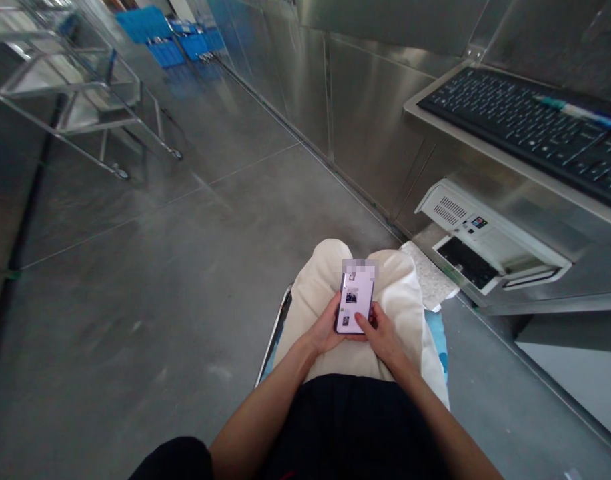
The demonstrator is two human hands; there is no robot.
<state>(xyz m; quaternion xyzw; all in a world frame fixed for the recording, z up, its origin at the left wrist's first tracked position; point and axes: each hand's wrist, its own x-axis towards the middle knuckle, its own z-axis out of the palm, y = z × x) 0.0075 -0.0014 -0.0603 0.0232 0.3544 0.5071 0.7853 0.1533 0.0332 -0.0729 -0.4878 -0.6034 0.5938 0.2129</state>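
Over the lap in cream-coloured trousers (330,293), near the knee end, a slim rectangular smartphone with a lit screen (355,303) sits between both hands. It looks light, rigid, smooth and breakable, best gripped by its long edges. The left hand (325,330) cradles its left edge; the right hand (383,333) grasps the lower right corner, thumb on the glass.

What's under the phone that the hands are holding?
Under the phone are both hands, left hand and right hand, and below them the cream trousers on the person's lap. The phone's back is hidden.
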